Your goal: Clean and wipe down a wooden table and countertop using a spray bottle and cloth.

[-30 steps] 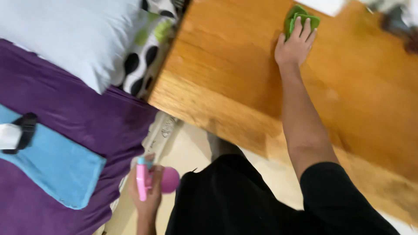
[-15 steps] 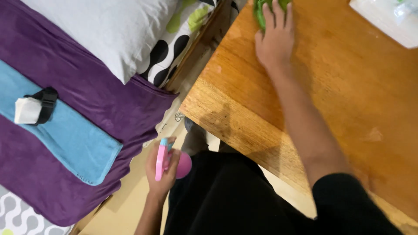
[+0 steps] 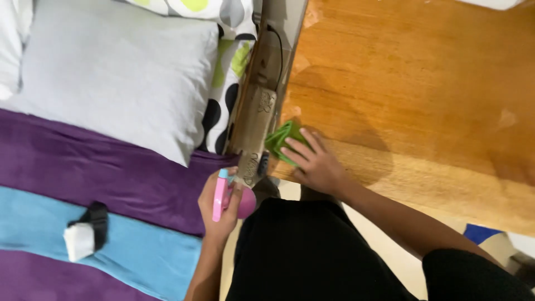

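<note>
At wooden table edge, right hand flat (fingers spread) on green cloth, left hand gripping pink spray bottle

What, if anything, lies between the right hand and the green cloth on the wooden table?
Nothing visible: the right hand rests flat on the green cloth, its fingers pressing it at the near-left corner of the wooden table.

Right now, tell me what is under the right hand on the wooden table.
Under the right hand lies a crumpled green cloth, pressed to the wooden table near its left corner. Only the part past the fingertips shows; the rest, and the wood beneath, is covered.
</note>
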